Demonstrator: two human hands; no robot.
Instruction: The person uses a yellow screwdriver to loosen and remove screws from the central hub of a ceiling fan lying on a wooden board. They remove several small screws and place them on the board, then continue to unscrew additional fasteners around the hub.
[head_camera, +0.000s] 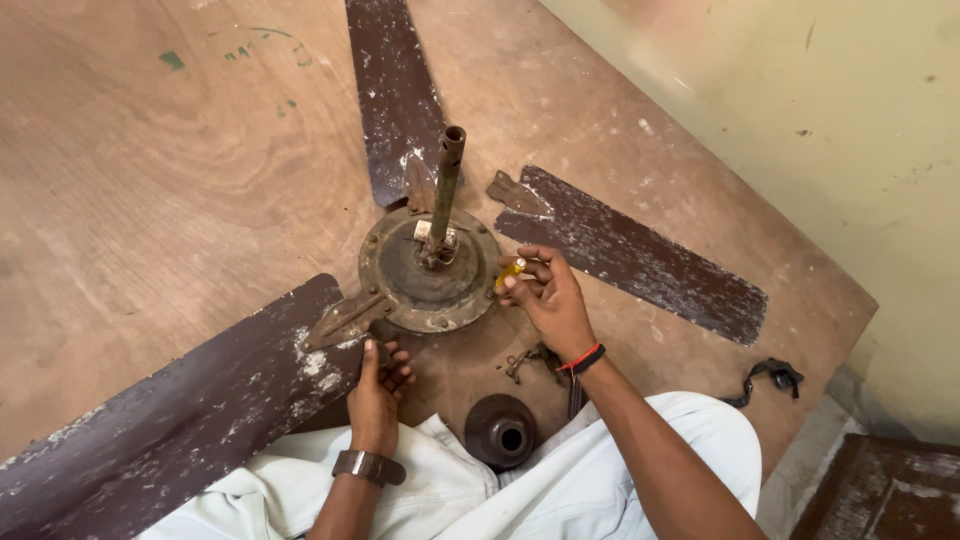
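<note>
1. The old rusty brown ceiling fan motor housing (430, 268) sits mid-scene on the worn plywood bench (150, 200), with its corroded metal downrod (446, 185) sticking up out of the middle.
2. The right hand (548, 298) is closed around a small tool with a yellow handle (510, 270), pinched in the fingertips right at the right edge of the housing. Probably a little screwdriver, but the tip is hidden so I can't say for sure.
3. The left hand (378, 385) is curled shut on the near edge of the big flaking dark-brown blade (170, 420), just where its rusty bracket (345, 320) meets the housing.
4. Two more peeling blades point away: one far (393, 95), one out to the right (640, 255).
5. A dark round canopy cup (500, 430) lies near the person's lap, with some loose hardware (525, 362) just beyond it, and a black strap (770, 378) way off right.
6. My take on doing this bit well: keep that left hand pinning the blade so the motor can't spin, seat the tool square before twisting, and go slow. With that much rust, slipping and chewing up a screw head looks like the main risk.
</note>
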